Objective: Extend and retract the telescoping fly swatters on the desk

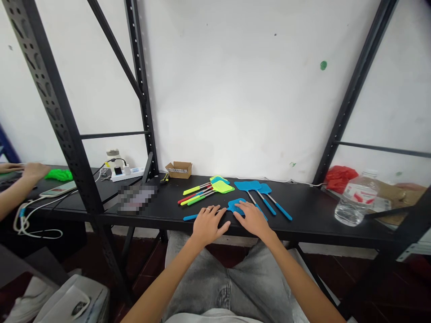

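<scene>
A blue fly swatter [191,217] lies crosswise near the front edge of the black table, its handle to the left. My left hand [208,226] rests over its metal rod with the fingers spread, hiding part of the rod. On the swatter's blue mesh head my right hand [253,219] lies flat, fingers stretched out. Behind my right hand several other blue fly swatters [248,185] lie with their handles toward the front right. To the left of them sits a bunch of yellow, red and green-handled fly swatters [223,186], heads overlapping.
A small cardboard box [179,170] stands at the back left. On the right are a water bottle [357,197] and a red plastic bag [340,178]. Black rack posts [60,107] frame the table [303,197]. At far left another person's hand [35,171] is near a phone [58,190] and cables.
</scene>
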`<state>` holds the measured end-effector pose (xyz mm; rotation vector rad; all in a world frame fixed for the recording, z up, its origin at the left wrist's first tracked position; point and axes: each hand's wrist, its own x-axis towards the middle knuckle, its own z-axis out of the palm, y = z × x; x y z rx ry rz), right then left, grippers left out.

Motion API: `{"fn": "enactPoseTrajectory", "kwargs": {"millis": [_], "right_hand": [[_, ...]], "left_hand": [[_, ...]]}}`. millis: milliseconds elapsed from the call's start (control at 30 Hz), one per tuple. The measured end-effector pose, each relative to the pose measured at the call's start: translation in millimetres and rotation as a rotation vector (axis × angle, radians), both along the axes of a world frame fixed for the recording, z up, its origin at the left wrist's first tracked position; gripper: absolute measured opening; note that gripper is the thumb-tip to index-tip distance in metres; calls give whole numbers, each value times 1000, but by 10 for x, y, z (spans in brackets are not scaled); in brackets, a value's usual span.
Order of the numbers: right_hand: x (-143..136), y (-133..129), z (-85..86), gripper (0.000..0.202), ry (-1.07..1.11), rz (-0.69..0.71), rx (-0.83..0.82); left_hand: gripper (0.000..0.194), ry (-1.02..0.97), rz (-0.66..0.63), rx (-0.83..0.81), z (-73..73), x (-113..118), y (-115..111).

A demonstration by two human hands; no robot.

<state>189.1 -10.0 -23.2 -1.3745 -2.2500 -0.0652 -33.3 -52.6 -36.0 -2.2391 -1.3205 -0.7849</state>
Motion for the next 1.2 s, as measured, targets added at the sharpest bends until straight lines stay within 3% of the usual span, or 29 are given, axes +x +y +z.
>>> {"fn": "enactPoseTrajectory", "kwargs": {"millis": [567,1200], "right_hand": [[11,42,-56,54,7,2,18],[-10,-18,19,55,-5,3,1]], "left_hand": [[49,3,-6,5,-18,-7,17],[49,-3,-11,10,-11,-4,7]]}}
